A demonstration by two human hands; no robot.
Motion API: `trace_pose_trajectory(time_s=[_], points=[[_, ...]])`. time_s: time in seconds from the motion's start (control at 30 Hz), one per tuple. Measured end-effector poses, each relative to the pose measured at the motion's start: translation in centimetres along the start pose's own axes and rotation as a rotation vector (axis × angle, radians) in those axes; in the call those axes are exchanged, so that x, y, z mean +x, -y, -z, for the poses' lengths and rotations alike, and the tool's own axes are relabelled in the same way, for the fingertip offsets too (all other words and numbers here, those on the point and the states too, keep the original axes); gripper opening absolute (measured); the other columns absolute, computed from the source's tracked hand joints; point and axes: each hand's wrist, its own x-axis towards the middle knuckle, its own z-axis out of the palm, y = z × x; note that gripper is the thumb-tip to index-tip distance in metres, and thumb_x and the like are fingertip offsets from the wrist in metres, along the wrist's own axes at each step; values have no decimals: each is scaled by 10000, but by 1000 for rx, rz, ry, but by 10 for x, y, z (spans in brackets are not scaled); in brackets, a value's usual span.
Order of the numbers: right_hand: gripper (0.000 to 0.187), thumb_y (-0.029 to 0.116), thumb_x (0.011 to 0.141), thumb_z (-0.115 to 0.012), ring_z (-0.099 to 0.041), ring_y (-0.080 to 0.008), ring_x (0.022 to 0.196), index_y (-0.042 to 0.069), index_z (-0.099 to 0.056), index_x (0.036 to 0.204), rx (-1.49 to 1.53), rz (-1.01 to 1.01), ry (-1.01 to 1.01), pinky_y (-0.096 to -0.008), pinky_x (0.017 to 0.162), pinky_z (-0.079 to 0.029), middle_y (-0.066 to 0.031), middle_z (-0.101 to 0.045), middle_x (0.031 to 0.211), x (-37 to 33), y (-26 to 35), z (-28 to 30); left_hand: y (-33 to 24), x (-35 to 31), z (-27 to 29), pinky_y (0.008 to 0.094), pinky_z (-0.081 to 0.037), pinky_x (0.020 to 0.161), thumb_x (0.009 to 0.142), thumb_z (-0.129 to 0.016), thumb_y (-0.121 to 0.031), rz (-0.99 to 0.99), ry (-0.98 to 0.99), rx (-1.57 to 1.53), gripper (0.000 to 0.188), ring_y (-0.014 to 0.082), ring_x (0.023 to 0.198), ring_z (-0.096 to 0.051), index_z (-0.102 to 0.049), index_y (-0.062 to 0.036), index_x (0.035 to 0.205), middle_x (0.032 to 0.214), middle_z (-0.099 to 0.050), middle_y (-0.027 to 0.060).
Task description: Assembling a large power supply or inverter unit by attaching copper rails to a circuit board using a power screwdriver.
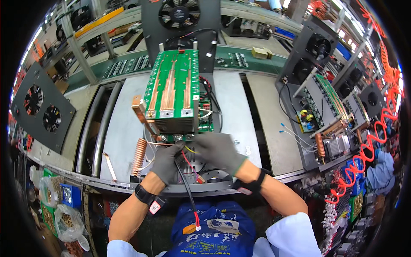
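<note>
Left hand (167, 163), lower centre: grip closed on black cable (184, 180), white plug (198, 228) at its end, bottom centre. Right hand (220, 153) just beside, blurred, can't tell grip. Green circuit board (173, 83) centre; copper coil (138, 156) left of hands; cooling fan (179, 14) top centre.

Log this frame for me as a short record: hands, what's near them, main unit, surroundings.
Left hand: grey-gloved, at the upper end of a black cable; grip unclear
Right hand: grey-gloved, blurred, beside a yellow wire; grip unclear
Cable end: white connector hanging over the person's lap
Main unit: green circuit board with copper-coloured strips, beyond the hands
Left of left hand: copper coil
Far left: dark panel with two fans
</note>
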Motion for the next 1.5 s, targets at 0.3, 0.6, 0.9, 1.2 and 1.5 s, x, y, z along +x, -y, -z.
trace_pose_trajectory(time_s=[0.3,0.6,0.9,1.2,1.5], points=[[182,184,915,-642,-692,-348,954,97,-768,1015,-222,-386,152,-456,824,-560,-148,-711,1015,-71,-114,8,0,3,0,270,-541,614,968,-712,-120,9,-96,87,131,139,713,-676,-700,-5,1030,860,-713,56],[187,151,879,-656,-695,-357,943,80,-763,1015,-212,-420,135,-448,841,-552,-162,-718,1001,-71,-134,-3,-3,-1,-6,267,-568,638,973,-698,-95,-25,-88,89,105,134,727,-676,-691,-3,1023,856,-700,58],[120,168,872,-695,-714,-318,776,105,-723,969,-90,-144,-43,-414,669,-554,-113,-707,847,-28,-36,17,0,2,-3,267,-570,631,970,-691,-64,-40,-77,79,90,129,723,-664,-679,-6,1038,870,-691,47],[198,264,929,-646,-724,-306,790,121,-726,1039,-228,72,42,-435,696,-568,-95,-721,830,47,33,-17,9,9,4,307,-576,720,944,-677,-17,-43,-38,-63,142,168,788,-692,-666,12,1082,928,-709,79],[212,225,931,-648,-719,-359,867,99,-774,1045,62,-50,45,-452,774,-562,-152,-753,937,48,26,-21,12,8,0,283,-529,642,915,-723,-68,-106,-81,-22,109,151,722,-676,-693,11,984,857,-716,81]])
